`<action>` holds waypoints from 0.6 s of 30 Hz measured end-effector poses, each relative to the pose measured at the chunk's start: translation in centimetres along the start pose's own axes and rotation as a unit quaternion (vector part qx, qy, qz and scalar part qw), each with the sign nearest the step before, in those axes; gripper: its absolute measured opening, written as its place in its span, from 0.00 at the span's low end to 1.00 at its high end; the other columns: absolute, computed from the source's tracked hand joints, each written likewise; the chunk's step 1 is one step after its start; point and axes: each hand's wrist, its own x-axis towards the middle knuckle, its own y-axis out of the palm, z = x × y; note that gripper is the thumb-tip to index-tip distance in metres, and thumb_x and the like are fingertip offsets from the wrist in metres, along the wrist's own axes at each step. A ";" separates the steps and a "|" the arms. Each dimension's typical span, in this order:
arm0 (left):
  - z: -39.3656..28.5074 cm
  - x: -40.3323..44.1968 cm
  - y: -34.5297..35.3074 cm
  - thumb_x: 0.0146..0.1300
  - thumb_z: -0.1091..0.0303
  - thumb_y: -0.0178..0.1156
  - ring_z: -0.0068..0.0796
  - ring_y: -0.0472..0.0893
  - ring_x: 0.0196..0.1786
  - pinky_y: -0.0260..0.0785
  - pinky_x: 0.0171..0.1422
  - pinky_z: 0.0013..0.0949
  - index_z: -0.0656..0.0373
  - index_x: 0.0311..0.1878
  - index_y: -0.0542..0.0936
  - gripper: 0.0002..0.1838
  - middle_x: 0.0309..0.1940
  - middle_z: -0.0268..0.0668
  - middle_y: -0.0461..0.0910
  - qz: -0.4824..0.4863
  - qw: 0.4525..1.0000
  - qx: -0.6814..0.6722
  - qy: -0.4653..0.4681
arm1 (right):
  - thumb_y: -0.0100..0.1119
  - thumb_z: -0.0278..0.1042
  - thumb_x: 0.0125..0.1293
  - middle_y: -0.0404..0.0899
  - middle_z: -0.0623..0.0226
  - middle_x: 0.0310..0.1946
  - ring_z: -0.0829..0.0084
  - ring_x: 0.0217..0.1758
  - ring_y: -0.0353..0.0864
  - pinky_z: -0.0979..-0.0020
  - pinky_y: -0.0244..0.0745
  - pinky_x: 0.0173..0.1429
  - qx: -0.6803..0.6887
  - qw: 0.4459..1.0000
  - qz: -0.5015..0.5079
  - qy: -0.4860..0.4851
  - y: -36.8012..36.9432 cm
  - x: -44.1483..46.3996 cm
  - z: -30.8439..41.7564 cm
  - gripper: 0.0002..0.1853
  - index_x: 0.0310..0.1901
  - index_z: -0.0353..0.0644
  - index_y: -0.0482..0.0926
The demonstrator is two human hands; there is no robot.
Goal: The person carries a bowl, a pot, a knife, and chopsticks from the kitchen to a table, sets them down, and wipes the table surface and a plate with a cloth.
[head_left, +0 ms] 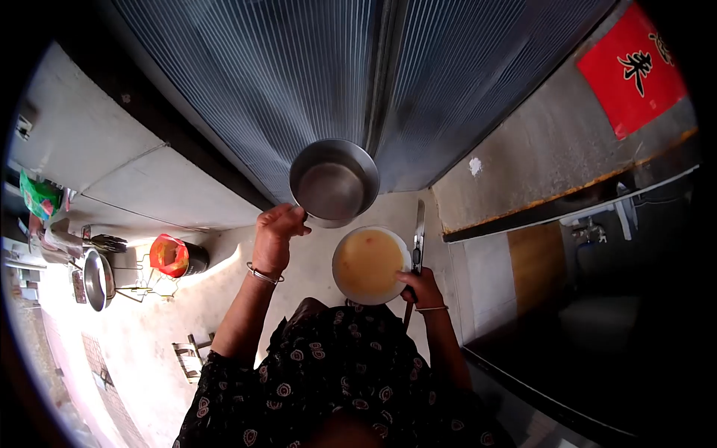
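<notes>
My left hand (278, 228) is closed on the near left rim of a round metal pot (314, 214), whose wide mouth faces me and whose inside shows no contents. Just below and to the right, my right hand (420, 285) grips the edge of a pale bowl (337, 278). Cloudy yellow-orange liquid (369, 257) fills much of that bowl. The same hand also has a long, narrow knife-like tool (418, 235) with a metal blade and dark handle, pointing away from me. Fingers partly hide its lower end. Pot and bowl are apart.
Ridged grey double doors (299, 82) stand ahead. On the left are a bin with a red liner (173, 256), a metal basin (98, 280) on a wire stand, and a small stool (191, 358). A dark counter edge (553, 209) runs along the right.
</notes>
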 end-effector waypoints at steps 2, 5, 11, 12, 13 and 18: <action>0.0 2.6 0.9 0.56 0.67 0.57 0.21 0.73 0.23 0.73 0.37 0.29 0.61 0.23 0.74 0.10 0.20 0.32 0.72 -0.009 1.000 -0.004 0.001 | 0.61 0.33 0.55 0.67 0.73 0.14 0.82 0.09 0.60 0.78 0.51 0.13 -0.017 1.000 0.019 0.010 -0.7 2.5 1.8 0.10 0.29 0.35 0.74; -0.2 6.4 2.3 0.57 0.67 0.57 0.20 0.74 0.24 0.73 0.36 0.28 0.62 0.24 0.75 0.10 0.20 0.32 0.73 -0.029 0.999 -0.027 -0.009 | 0.62 0.33 0.54 0.67 0.73 0.14 0.82 0.09 0.61 0.77 0.52 0.13 -0.025 0.998 0.042 0.041 -1.2 6.1 3.9 0.10 0.30 0.35 0.74; -1.5 12.7 3.5 0.57 0.67 0.57 0.19 0.74 0.21 0.71 0.34 0.25 0.61 0.22 0.74 0.11 0.18 0.31 0.72 -0.031 0.999 -0.013 -0.010 | 0.62 0.31 0.53 0.67 0.74 0.15 0.83 0.10 0.61 0.78 0.52 0.14 -0.054 0.996 0.046 0.060 0.0 11.5 7.6 0.09 0.30 0.36 0.74; -1.3 13.8 3.4 0.57 0.67 0.57 0.19 0.74 0.21 0.71 0.34 0.25 0.61 0.22 0.74 0.11 0.18 0.31 0.72 -0.023 1.000 -0.014 -0.009 | 0.62 0.31 0.53 0.67 0.74 0.15 0.83 0.10 0.61 0.78 0.52 0.14 -0.051 0.995 0.049 0.064 0.3 12.1 8.0 0.09 0.30 0.36 0.74; -1.2 14.9 3.2 0.57 0.67 0.58 0.19 0.74 0.21 0.71 0.33 0.24 0.60 0.21 0.73 0.11 0.18 0.31 0.71 -0.024 0.999 -0.026 -0.006 | 0.63 0.31 0.52 0.67 0.74 0.15 0.83 0.10 0.61 0.78 0.52 0.14 -0.051 0.995 0.050 0.065 0.7 12.8 8.6 0.09 0.30 0.36 0.74; -2.4 19.2 3.0 0.57 0.66 0.58 0.20 0.72 0.21 0.71 0.33 0.26 0.60 0.20 0.73 0.12 0.17 0.31 0.71 -0.029 0.999 -0.038 -0.017 | 0.63 0.33 0.52 0.67 0.75 0.14 0.84 0.11 0.60 0.77 0.52 0.14 -0.091 0.992 0.055 0.071 2.2 15.9 12.0 0.10 0.30 0.37 0.75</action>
